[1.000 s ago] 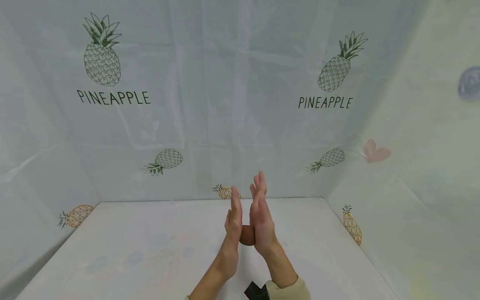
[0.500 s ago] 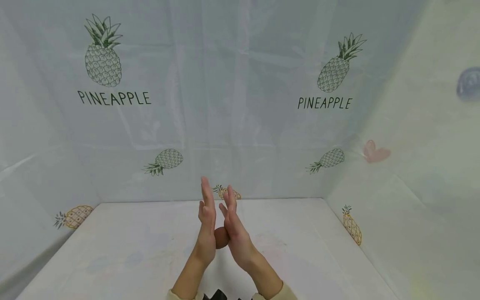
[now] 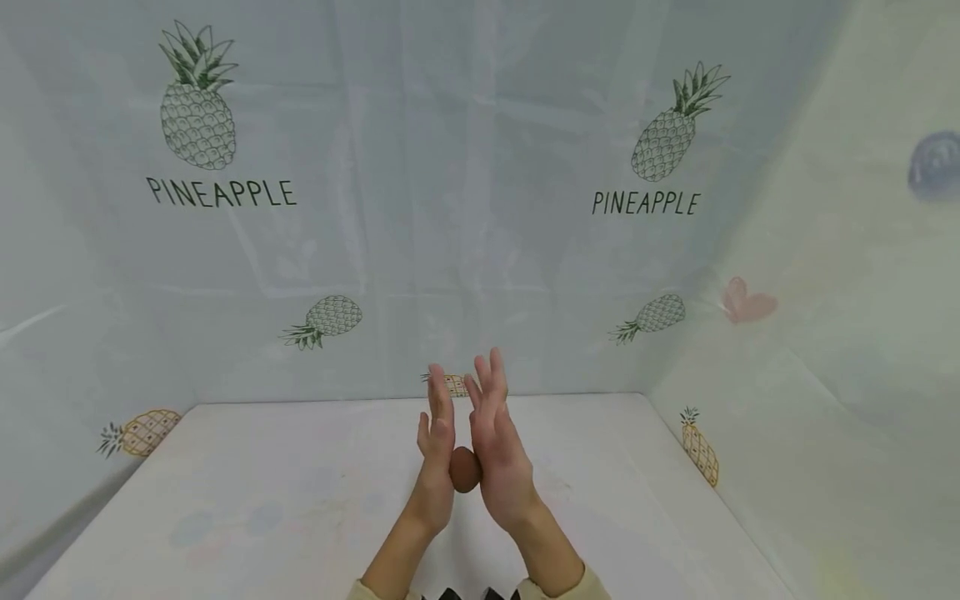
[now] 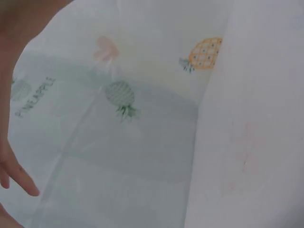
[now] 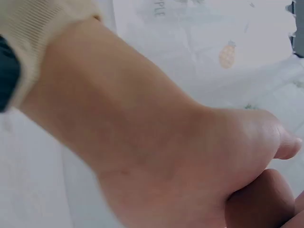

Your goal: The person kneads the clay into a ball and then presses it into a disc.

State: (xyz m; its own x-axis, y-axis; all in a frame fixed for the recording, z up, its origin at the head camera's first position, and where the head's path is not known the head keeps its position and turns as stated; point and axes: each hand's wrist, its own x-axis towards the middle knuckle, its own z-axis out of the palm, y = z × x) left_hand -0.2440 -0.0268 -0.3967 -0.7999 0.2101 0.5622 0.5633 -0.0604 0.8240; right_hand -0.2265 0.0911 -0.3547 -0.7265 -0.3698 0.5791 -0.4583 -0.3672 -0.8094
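A smooth brown ball [image 3: 465, 470], slightly egg-shaped, is held between two palms above the white table. My left hand [image 3: 437, 454] touches its left side, fingers straight and pointing up and forward. Against the opposite side presses the palm of my right hand [image 3: 502, 458], its fingers likewise extended and a little spread. In the right wrist view, the brown ball [image 5: 263, 202] shows beneath the base of the right thumb, partly covered by the palms. Only part of a hand shows at the edge of the left wrist view; the ball is out of sight there.
A white table [image 3: 270, 483] lies under the hands. Pale sheeting [image 3: 480, 208] with printed pineapples hangs behind it and along both sides. Beige sleeves [image 3: 562, 586] and dark wrist gear [image 3: 491, 593] show at the bottom edge.
Both hands, with the ball between them, went left and then came partway back right. The palms shift against each other: the left hand was higher half a second ago, the right is higher now.
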